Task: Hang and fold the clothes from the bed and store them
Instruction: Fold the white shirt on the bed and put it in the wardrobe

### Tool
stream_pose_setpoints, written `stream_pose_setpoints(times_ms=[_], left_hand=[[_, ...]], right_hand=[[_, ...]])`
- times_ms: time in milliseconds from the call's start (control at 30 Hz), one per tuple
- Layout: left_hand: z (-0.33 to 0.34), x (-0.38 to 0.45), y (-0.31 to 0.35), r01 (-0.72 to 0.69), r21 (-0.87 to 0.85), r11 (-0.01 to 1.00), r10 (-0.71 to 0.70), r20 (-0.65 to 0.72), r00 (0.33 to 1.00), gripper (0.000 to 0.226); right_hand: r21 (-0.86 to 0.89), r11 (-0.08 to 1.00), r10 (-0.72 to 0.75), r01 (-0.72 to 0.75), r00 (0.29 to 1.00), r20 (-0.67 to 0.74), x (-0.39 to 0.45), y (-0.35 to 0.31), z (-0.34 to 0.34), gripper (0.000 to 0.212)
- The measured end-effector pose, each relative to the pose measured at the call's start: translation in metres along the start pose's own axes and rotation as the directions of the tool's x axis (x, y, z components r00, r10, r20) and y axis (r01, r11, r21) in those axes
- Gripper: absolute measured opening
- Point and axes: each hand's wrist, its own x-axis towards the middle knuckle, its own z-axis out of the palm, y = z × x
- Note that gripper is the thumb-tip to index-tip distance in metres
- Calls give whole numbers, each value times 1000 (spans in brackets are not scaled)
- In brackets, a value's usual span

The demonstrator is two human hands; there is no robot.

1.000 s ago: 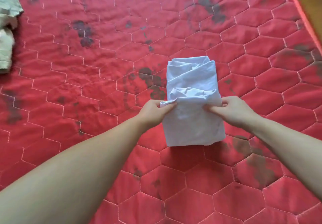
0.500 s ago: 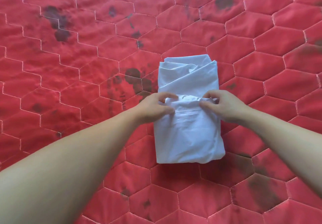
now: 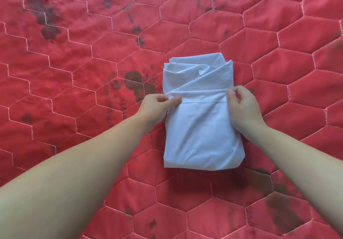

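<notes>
- One red quilted bed cover (image 3: 92, 71) fills my view, a flat base for folding.
- One white garment (image 3: 200, 131) lies folded on it, mid-frame, a tidy packet.
- My two hands pinch the hem band's ends: left hand (image 3: 157, 107), right hand (image 3: 243, 107), likely to pull the fold taut.

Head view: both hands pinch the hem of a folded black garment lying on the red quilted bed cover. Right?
Not quite. The head view shows the folded garment is white, not black. The left hand and right hand do pinch its hem, and it lies on the red quilted bed cover.
</notes>
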Motion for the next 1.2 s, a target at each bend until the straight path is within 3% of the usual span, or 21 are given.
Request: stream_pose_setpoints(times_ms=[100, 233, 433, 567, 667, 733, 833, 1000, 1067, 1133, 1200], left_hand=[[0, 5, 15, 32, -276, 961, -45, -40, 998, 15], [0, 31, 36, -104, -281, 954, 29, -257, 966, 8], [13, 52, 35, -211, 25, 977, 205, -376, 904, 15], [12, 56, 41, -301, 163, 940, 342, -467, 816, 21], [13, 41, 32, -427, 509, 747, 649, -422, 633, 35], [21, 30, 20, -460, 689, 560, 783, -258, 566, 38], [35, 24, 7, -436, 846, 306, 789, 31, 613, 52], [51, 20, 36, -373, 924, 88, 697, 210, 685, 60], [58, 20, 42, -374, 922, 104, 611, 237, 755, 64], [57, 29, 37, -303, 931, 202, 487, 173, 856, 82], [48, 44, 28, -219, 919, 329, 402, 73, 913, 96]], right_hand=[[49, 992, -106, 113, 988, -114, 10, -20, 0, 17], [26, 978, -198, 207, 962, -186, 46, -42, 5, 16], [-164, 967, -214, 196, 971, -102, 81, -35, 19, 22], [-179, 956, -256, 231, 957, -136, 87, -36, 21, 22], [-194, 943, -300, 270, 943, -146, 92, -42, 21, 24], [-216, 937, -307, 273, 941, -141, 96, -44, 22, 24], [-247, 932, -299, 264, 947, -119, 103, -43, 27, 24], [-317, 912, -292, 259, 955, -59, 112, -43, 31, 23], [-334, 904, -300, 267, 953, -50, 113, -43, 31, 23], [-331, 906, -296, 264, 954, -52, 115, -43, 29, 23], [-300, 915, -303, 272, 951, -64, 116, -45, 28, 22]])
